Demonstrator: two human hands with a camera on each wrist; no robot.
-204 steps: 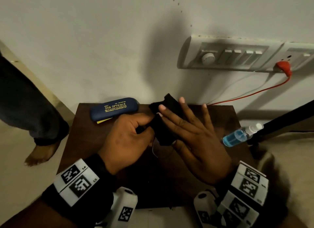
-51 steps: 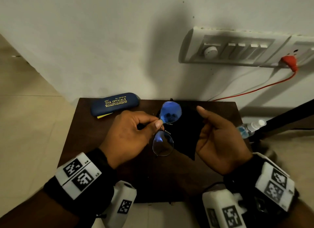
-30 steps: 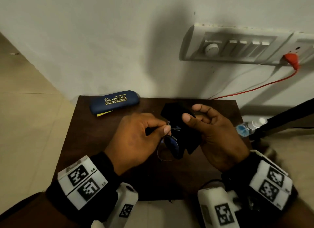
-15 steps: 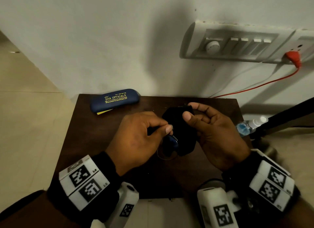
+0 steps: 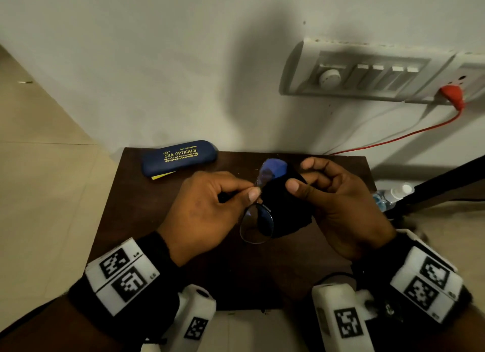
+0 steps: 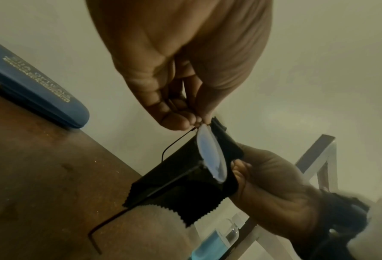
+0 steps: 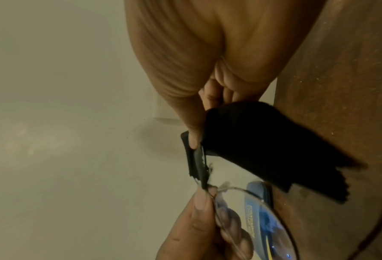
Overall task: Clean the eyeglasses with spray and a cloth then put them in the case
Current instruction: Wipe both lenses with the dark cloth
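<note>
Above the brown table (image 5: pixel 162 220), my left hand (image 5: pixel 207 215) pinches thin-rimmed eyeglasses (image 5: pixel 258 224) at the bridge. My right hand (image 5: pixel 338 204) pinches a black cloth (image 5: pixel 284 210) around one blue-glinting lens.

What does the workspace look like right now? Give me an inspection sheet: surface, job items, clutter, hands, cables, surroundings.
Surface: dark brown table against the wall.
Eyeglasses: held above the table, temples open; the far lens sits against the cloth.
Cloth: black, draped over the right fingers.
Case: blue, shut, at the table's back left.
Spray bottle: blue liquid, off the table's right edge, partly hidden.
Clutter: yellow slip sticking out from under the case.
Left hand: pinches the frame at the bridge.
Right hand: grips the cloth.
Cables: red cable from a red plug.
Surroundings: switch panel, tiled floor.
</note>
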